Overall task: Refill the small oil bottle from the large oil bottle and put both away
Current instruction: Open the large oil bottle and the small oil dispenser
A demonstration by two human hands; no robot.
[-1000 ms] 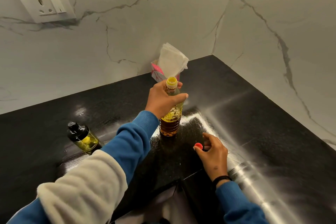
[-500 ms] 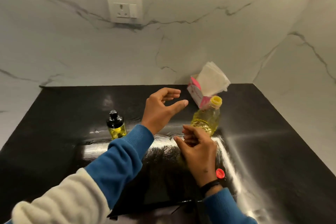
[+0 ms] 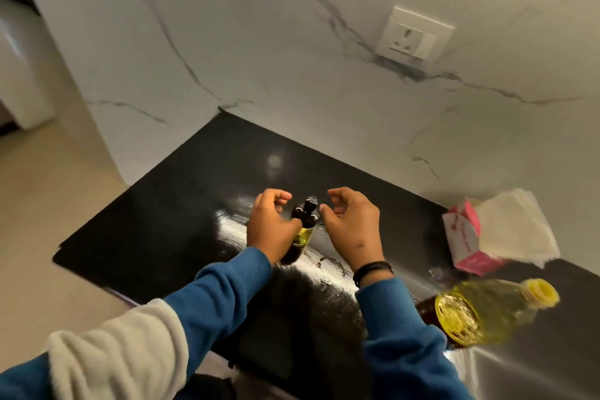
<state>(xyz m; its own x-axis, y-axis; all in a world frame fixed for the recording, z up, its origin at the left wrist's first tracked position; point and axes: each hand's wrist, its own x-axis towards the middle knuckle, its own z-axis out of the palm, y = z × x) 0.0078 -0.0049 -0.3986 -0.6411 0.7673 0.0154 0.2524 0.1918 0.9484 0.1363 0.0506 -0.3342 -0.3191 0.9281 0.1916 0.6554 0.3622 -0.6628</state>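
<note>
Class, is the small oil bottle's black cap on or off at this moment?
On. The black cap sits atop the small oil bottle, between the two hands.

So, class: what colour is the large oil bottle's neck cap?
Yellow, on the large oil bottle; head view.

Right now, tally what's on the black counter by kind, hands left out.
Oil bottles: 2, the small oil bottle with the black cap and the large oil bottle with the yellow neck.
Tissue boxes: 1, the pink tissue box.
Total: 3.
</note>
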